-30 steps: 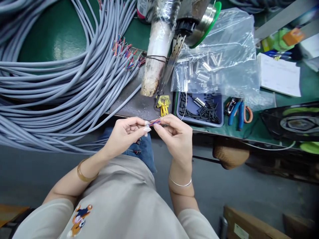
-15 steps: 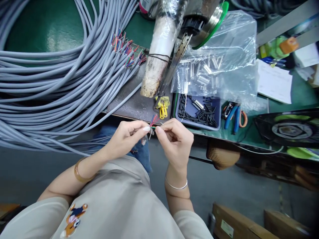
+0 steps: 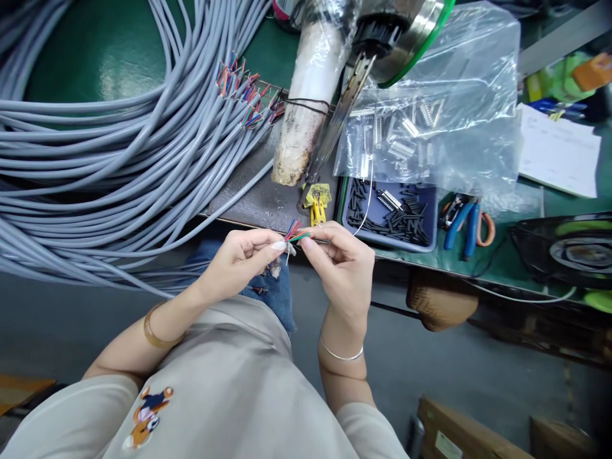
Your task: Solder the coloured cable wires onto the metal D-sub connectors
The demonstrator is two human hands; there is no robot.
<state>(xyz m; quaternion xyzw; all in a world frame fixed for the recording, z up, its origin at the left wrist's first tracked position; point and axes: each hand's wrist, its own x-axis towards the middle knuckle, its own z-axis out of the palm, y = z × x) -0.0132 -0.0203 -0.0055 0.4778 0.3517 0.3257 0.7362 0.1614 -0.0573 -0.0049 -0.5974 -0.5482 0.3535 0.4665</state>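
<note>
My left hand is closed in a pinch on a cable end with thin coloured wires fanning out red, blue and green. My right hand is closed too, its fingertips pinching those same wire tips from the right. Both hands hover just below the bench edge, over my lap. A thin white wire runs from my right hand up to the blue tray of small black tubes.
A big coil of grey cables with stripped coloured ends fills the left of the green bench. A white wrapped cylinder, a yellow clip, a clear bag of metal connectors, blue-handled pliers and paper lie behind.
The coloured wires have fanned out more between my fingertips, and my hands have shifted slightly. The view has drifted a little.
</note>
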